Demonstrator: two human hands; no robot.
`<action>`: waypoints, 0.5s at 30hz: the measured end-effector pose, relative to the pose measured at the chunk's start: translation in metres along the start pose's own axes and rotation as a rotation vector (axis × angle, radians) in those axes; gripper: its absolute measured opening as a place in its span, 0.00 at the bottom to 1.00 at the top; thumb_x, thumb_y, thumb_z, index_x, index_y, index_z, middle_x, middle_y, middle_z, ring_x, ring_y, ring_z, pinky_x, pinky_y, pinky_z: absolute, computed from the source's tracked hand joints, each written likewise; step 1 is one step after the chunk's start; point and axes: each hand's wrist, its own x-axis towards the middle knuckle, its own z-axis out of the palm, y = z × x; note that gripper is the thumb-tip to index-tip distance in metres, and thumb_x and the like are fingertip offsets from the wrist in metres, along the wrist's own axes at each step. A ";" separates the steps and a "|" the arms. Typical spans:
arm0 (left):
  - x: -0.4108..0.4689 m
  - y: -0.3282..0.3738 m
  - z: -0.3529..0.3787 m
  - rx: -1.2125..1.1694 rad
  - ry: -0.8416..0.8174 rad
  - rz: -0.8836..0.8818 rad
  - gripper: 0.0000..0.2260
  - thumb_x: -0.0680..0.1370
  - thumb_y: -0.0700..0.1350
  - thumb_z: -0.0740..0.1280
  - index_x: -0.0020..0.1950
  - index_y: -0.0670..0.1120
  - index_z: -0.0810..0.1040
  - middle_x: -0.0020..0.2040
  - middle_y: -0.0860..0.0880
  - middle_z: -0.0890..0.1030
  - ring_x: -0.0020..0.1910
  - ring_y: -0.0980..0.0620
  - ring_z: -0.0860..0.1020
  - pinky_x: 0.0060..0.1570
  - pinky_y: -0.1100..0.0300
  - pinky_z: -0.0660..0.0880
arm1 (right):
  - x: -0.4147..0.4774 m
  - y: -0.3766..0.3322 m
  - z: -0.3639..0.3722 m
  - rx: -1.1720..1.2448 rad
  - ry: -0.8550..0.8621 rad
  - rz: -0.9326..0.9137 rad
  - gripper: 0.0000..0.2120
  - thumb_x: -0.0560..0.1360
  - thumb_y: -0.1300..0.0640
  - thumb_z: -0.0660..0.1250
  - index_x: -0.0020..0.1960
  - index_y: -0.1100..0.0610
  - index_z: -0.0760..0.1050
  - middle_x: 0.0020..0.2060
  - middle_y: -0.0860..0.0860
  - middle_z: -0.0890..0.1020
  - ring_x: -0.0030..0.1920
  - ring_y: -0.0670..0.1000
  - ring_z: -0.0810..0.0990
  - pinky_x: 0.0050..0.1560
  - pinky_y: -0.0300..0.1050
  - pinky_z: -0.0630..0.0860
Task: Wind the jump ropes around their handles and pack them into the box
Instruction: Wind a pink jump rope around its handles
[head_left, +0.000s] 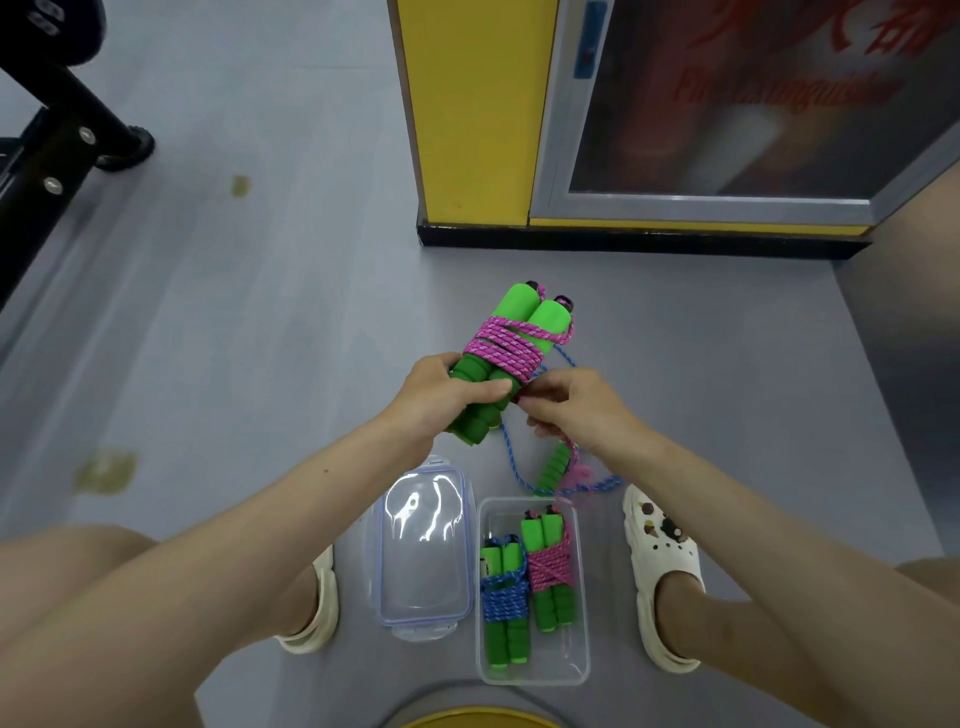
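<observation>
pink rope in both hands

Red lettering blurred, black frame cut by left edge, loose green handle partly behind right hand

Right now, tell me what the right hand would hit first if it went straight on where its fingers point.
Probably the green handle pair gripped by the left hand: the right hand points leftward at it, pinching the pink rope close beside. Depth is unclear.

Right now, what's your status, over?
Left hand grips green foam handles wound in pink cord. Right hand pinches cord end. Two bundles in clear plastic box. Blue rope loose on floor.
</observation>
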 end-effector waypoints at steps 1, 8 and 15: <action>0.000 0.000 0.001 0.015 -0.003 0.027 0.16 0.71 0.39 0.74 0.58 0.40 0.76 0.48 0.41 0.83 0.39 0.46 0.82 0.34 0.62 0.79 | 0.000 -0.001 -0.001 0.075 -0.003 0.055 0.04 0.77 0.64 0.64 0.47 0.60 0.78 0.32 0.53 0.78 0.30 0.47 0.75 0.33 0.34 0.76; 0.006 -0.004 0.007 0.462 0.175 0.303 0.19 0.69 0.46 0.76 0.56 0.46 0.74 0.45 0.49 0.79 0.45 0.47 0.79 0.45 0.52 0.78 | 0.003 -0.008 -0.002 0.353 -0.090 0.264 0.09 0.80 0.62 0.59 0.43 0.61 0.74 0.28 0.53 0.71 0.18 0.42 0.61 0.21 0.34 0.61; 0.001 -0.009 0.006 0.861 0.413 0.426 0.21 0.71 0.55 0.73 0.59 0.51 0.73 0.47 0.49 0.82 0.46 0.45 0.79 0.40 0.57 0.71 | -0.002 -0.010 0.006 0.023 -0.185 0.165 0.12 0.80 0.57 0.61 0.41 0.58 0.79 0.28 0.49 0.76 0.26 0.43 0.70 0.28 0.34 0.66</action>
